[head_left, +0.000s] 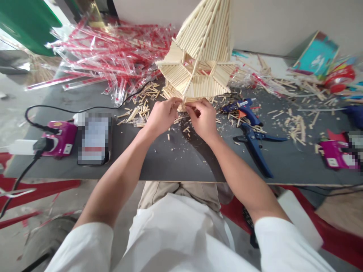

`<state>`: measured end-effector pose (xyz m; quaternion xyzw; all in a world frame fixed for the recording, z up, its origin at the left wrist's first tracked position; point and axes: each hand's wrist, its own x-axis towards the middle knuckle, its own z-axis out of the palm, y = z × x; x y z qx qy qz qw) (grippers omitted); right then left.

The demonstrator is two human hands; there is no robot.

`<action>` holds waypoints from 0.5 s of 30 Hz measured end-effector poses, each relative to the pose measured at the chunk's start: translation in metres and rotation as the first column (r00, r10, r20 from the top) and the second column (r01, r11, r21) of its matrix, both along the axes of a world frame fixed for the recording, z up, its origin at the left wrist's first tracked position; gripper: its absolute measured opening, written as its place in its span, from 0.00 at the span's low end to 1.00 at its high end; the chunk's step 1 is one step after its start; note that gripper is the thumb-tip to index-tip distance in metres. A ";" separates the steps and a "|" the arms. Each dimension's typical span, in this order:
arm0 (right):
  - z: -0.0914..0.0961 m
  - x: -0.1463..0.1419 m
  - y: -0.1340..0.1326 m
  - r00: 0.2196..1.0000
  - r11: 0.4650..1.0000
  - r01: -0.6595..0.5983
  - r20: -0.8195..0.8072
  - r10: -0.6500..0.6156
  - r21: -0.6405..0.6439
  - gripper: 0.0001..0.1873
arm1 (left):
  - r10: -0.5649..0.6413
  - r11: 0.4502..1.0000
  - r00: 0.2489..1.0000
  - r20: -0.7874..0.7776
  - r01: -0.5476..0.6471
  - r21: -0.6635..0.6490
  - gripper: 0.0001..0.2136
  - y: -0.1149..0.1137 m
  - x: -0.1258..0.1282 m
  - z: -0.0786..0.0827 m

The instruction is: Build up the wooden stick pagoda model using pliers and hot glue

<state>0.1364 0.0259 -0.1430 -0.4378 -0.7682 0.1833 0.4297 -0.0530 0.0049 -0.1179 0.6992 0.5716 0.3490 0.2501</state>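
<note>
A tower-like model [210,37] built of pale wooden sticks stands at the back of the table, with a steep pointed roof and a flared lower tier. At its bottom front corner both hands meet, fingers closed. My left hand [164,116] pinches the model's base from the left. From the right, my right hand [204,118] grips the same corner with thumb and forefinger. Whether a small loose stick is also between the fingertips cannot be made out. Short cut sticks [141,107] lie beside my left hand. A blue glue gun [246,110] and blue cutters [255,147] lie right of my right hand.
Red-and-clear plastic wrappers [121,56] heap at the back left. A phone [95,139] and a purple power strip [60,138] with cables lie left. Stick scraps [297,128], a teal box [316,54] and another purple power strip [337,154] are right. The table's edge [176,180] is near my lap.
</note>
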 end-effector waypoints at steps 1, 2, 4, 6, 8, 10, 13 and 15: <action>0.000 0.000 0.000 1.000 1.000 -0.005 0.002 0.005 0.000 0.09 | 0.001 1.000 1.000 0.003 -0.001 0.002 0.16 0.000 0.000 0.000; 0.000 -0.001 0.000 1.000 1.000 -0.009 0.003 0.009 0.001 0.10 | 0.001 1.000 1.000 0.005 -0.001 0.004 0.16 0.000 0.000 -0.001; 0.001 -0.001 0.001 1.000 1.000 -0.011 0.007 0.011 0.000 0.10 | 0.002 1.000 1.000 0.010 -0.002 0.007 0.16 0.000 0.001 -0.002; 0.001 -0.001 0.001 1.000 1.000 -0.014 0.011 0.014 -0.001 0.10 | 0.002 1.000 1.000 0.016 -0.002 0.012 0.16 0.001 0.001 -0.003; 0.001 -0.001 0.002 1.000 1.000 -0.020 0.014 0.020 0.005 0.09 | -0.001 1.000 1.000 0.022 0.001 0.019 0.16 0.001 0.001 -0.004; -0.001 -0.001 0.003 1.000 1.000 -0.019 0.014 0.019 0.013 0.09 | -0.003 1.000 1.000 0.027 0.003 0.027 0.16 0.002 0.001 -0.005; -0.001 -0.002 0.002 1.000 1.000 -0.009 0.022 0.009 0.010 0.09 | -0.011 0.999 1.000 0.022 0.010 0.038 0.15 0.002 -0.001 -0.006; 0.005 0.001 0.000 0.999 1.000 -0.018 0.032 0.017 0.016 0.10 | 0.002 0.999 1.000 0.011 -0.002 0.052 0.13 0.001 -0.001 -0.006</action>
